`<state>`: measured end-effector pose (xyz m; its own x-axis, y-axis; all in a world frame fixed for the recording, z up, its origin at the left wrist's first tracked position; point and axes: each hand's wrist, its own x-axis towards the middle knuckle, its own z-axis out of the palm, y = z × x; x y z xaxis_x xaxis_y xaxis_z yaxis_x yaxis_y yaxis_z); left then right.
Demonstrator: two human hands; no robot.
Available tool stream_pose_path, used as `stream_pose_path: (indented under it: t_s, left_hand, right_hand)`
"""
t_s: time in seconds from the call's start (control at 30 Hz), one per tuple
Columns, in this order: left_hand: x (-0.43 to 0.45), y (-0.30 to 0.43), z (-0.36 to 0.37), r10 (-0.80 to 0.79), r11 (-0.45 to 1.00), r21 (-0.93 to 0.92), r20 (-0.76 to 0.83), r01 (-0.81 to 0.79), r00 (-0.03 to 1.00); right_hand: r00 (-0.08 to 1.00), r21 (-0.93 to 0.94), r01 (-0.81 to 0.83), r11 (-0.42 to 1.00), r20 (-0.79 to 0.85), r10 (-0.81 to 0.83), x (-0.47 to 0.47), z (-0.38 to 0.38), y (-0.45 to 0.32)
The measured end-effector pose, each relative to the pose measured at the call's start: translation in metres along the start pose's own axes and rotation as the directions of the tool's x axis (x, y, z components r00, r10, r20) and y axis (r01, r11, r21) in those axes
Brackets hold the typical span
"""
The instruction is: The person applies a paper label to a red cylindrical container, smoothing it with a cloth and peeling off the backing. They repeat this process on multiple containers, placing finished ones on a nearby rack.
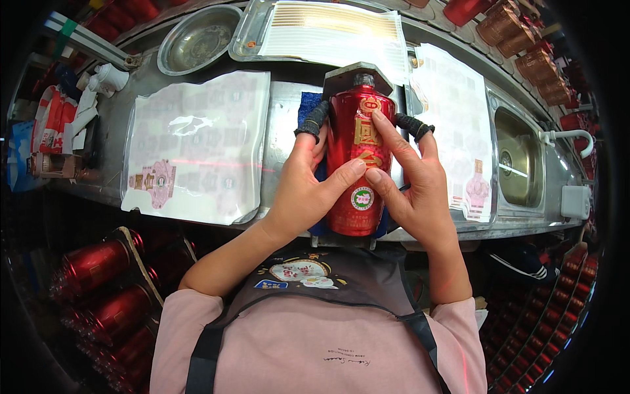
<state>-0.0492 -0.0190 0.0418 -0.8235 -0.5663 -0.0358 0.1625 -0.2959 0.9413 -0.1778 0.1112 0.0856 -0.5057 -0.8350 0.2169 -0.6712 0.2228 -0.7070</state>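
A glossy red bottle (344, 197) with gold characters and a round green-and-white emblem lies in front of me, its neck against a metal rest (339, 81). Under it is a blue cloth (309, 101). My left hand (302, 187) is at the bottle's left side, thumb pressed on its front and a black finger cover on one finger. My right hand (421, 189) is at the right side, with thumb and a bare fingertip on the gold markings; another finger wears a black cover. Decal sheets lie at left (197, 133) and right (450, 113).
A round metal bowl (201, 42) and a metal tray (241, 42) with striped sheets (330, 34) stand at the back. A sink (517, 157) with a white faucet (571, 135) is at right. Racked red bottles (98, 261) are below the counter.
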Motion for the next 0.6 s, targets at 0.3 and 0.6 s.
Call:
stream_pose_path:
  t_s: [0.3, 0.6]
  left_hand:
    - [-0.001, -0.005, -0.001, 0.001, 1.0, -0.003, 0.002, -0.001, 1.0]
    - [0.022, 0.016, -0.004, -0.096, 0.981, -0.176, -0.075, 0.082, 0.993]
  right_hand:
    - [0.997, -0.024, -0.048, 0.999, 0.061, 0.049, -0.001, -0.002, 0.0]
    - [0.94, 0.608, -0.281, 0.743, 0.019, 0.34, 0.01, 0.005, 0.015]
